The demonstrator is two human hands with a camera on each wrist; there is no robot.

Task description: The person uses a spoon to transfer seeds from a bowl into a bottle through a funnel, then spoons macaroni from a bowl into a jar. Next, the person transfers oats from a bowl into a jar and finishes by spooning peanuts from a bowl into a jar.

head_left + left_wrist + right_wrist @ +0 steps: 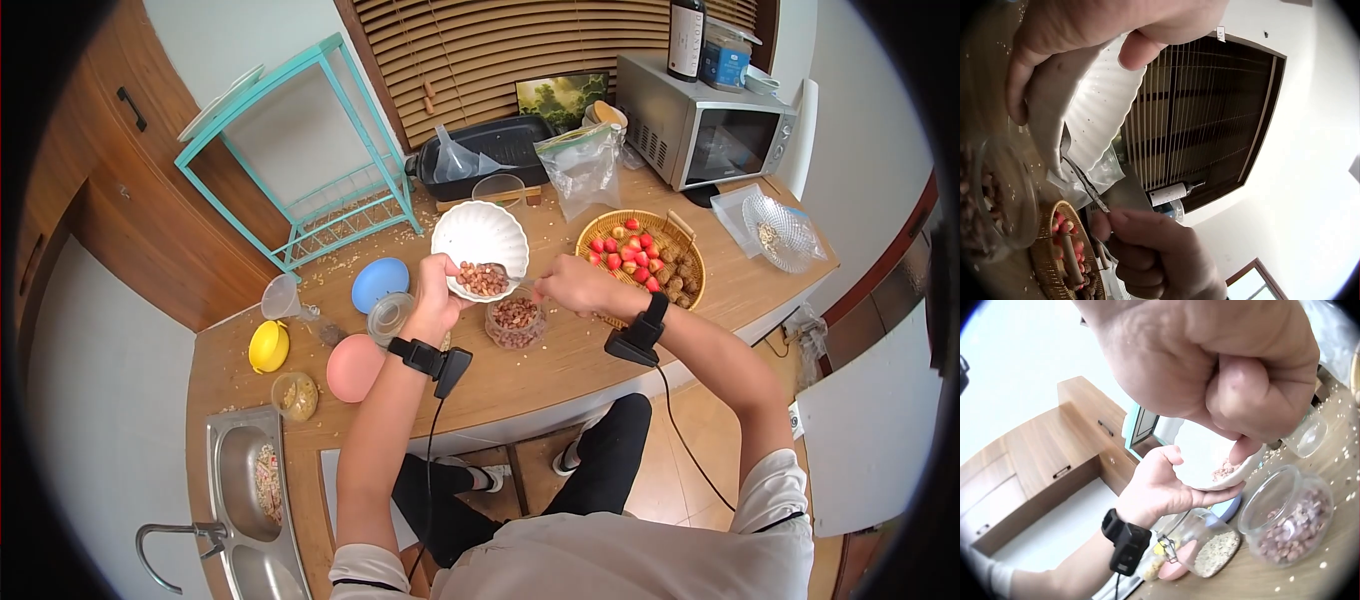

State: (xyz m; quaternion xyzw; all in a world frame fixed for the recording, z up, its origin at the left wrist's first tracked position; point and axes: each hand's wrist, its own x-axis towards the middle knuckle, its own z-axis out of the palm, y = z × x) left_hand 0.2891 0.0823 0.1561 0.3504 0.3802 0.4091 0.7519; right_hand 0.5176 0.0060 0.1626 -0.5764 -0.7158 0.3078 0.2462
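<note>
In the head view my left hand [436, 295] grips a white fluted bowl [478, 230] by its rim, thumb on the inside. The bowl is tilted toward me, and reddish-brown peanuts [478, 281] have gathered at its low side. My right hand [582, 287] pinches the handle of a metal spoon [1088, 185], whose head is inside the bowl at the low edge. Just below the bowl, a clear glass jar [1254, 515] stands uncovered on the counter, partly filled with similar peanuts [1297, 528].
A wicker basket [590, 238] of red fruit and walnuts stands at the right. Left of the jar are a pink bowl [355, 368], a blue bowl [380, 284] and a yellow cup [268, 346]. A sink [212, 450] lies front left; a microwave [690, 125] stands behind.
</note>
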